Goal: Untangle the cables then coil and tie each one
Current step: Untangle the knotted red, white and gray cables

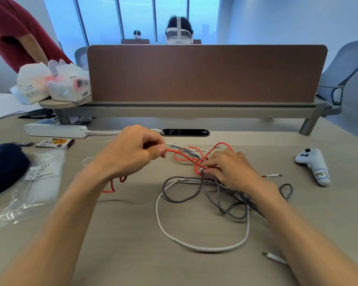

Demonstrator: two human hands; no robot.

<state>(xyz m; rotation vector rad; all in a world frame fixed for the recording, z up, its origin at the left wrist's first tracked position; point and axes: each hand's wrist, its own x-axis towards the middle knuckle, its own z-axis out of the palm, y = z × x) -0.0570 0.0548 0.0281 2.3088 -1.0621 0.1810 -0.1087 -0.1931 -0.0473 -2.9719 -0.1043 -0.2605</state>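
A tangle of three cables lies on the desk in front of me. The red cable (pixel 183 155) loops through the knot at the middle; my left hand (pixel 130 150) pinches it and holds it lifted to the left, its tail hanging below my wrist. My right hand (pixel 229 168) lies on the knot with fingers curled down onto the strands, pinning them. The grey braided cable (pixel 221 207) loops out below that hand. The white cable (pixel 194 245) makes a wide loop toward me, one plug (pixel 274 258) lying by my right forearm.
A clear bag of ties (pixel 37 182) and a dark blue cap (pixel 4 168) lie at the left, a white power strip (pixel 56 130) behind them. A white controller (pixel 314 166) lies at the right. A brown divider (pixel 205 73) closes the back.
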